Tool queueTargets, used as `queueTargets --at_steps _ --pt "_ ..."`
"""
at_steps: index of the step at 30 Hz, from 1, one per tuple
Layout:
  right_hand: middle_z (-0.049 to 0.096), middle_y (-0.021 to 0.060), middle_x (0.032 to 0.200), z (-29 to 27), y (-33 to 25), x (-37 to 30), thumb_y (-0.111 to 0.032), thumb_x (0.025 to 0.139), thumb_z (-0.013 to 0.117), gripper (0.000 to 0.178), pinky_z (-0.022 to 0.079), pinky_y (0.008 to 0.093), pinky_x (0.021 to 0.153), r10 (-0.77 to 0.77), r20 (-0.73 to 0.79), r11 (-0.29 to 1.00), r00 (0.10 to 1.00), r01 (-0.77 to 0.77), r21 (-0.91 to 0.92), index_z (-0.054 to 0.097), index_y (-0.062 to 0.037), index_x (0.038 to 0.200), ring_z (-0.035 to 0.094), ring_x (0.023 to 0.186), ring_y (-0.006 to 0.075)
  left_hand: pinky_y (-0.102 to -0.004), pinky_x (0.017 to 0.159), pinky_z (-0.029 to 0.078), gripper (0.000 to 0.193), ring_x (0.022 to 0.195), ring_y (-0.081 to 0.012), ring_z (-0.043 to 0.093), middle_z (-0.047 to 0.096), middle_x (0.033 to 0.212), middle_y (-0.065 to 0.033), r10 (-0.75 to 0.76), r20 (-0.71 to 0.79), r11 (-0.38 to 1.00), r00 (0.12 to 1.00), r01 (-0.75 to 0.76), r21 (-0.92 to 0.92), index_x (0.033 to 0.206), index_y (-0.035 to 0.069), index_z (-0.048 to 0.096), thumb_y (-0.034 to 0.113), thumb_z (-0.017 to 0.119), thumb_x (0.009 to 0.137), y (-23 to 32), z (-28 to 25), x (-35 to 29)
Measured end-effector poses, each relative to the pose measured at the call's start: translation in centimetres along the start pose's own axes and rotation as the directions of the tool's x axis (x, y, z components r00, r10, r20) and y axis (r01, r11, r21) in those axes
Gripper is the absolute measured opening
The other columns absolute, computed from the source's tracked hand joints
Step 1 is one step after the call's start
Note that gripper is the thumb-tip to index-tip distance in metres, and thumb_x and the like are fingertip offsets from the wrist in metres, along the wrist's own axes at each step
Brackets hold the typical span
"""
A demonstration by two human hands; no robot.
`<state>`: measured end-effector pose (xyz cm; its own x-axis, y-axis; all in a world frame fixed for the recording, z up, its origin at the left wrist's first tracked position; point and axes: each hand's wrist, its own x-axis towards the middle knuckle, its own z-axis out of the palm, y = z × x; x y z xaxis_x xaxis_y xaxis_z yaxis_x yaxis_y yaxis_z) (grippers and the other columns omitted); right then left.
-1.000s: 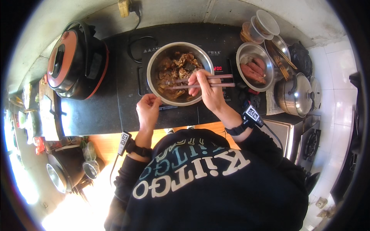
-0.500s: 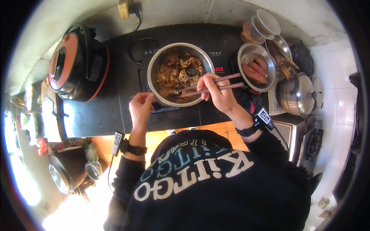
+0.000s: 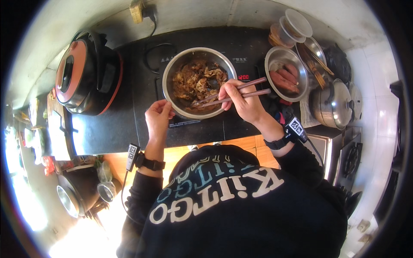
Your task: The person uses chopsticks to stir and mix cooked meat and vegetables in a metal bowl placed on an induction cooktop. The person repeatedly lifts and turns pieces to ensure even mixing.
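Observation:
A round stainless steel bowl [image 3: 168, 74] sits on the black induction cooktop [image 3: 150, 94]. Brown, shredded-looking cooked food [image 3: 195, 81] lies inside it, with dark pieces and some sauce. My left hand [image 3: 157, 116] pinches the bowl's near-left rim between thumb and fingers. In my right hand [image 3: 246, 103] is a pair of brown chopsticks [image 3: 259, 92], held over the bowl's right edge. Their tips reach down into the food at the near side, where it partly hides them.
To the right, a metal bowl [image 3: 270, 81] holds several reddish-pink elongated pieces [image 3: 286, 79]. Beyond it are stacked plastic tubs [image 3: 297, 23], a bundle of sticks [image 3: 316, 71] and a lidded steel pot [image 3: 335, 105]. A black-and-orange cooker [image 3: 92, 73] stands on the left; a plug [image 3: 148, 11] is at the wall.
The bowl has shifted slightly left, with my left hand at its rim. The chopstick tips have moved a little within the food, and the food lies differently.

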<state>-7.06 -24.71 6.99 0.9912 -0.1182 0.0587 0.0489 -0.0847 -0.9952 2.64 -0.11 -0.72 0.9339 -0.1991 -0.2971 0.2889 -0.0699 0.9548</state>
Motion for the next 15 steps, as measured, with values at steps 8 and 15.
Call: queueTargets --at_steps 8,15 --pt "0.064 0.0064 0.084 2.4 1.8 0.4 -0.013 0.099 0.049 0.020 0.054 0.0224 0.059 -0.097 0.088 0.977 0.991 0.111 -0.181 0.060 0.0010 0.091 0.065 0.068 0.0115 -0.0192 0.050 0.045 0.018 0.054 -0.0082 0.057 0.067 0.074 -0.0069 -0.052 0.018 0.995 0.998 0.050 0.090 0.091 -0.003 0.065 0.014 0.067 0.088 -0.2 0.0 -2.3" --pt "0.062 0.0060 0.072 -0.9 -0.9 -1.2 -0.014 0.100 0.047 0.027 0.050 0.0203 0.057 -0.217 -0.190 0.967 0.958 0.184 -0.177 0.061 0.0017 0.084 0.060 0.061 0.0087 -0.0192 0.047 0.042 0.020 0.051 -0.0064 0.054 0.064 0.066 -0.0059 -0.151 0.037 0.984 0.988 0.147 0.102 0.084 -0.003 0.065 0.016 0.070 0.086 -0.7 -0.2 -5.0"
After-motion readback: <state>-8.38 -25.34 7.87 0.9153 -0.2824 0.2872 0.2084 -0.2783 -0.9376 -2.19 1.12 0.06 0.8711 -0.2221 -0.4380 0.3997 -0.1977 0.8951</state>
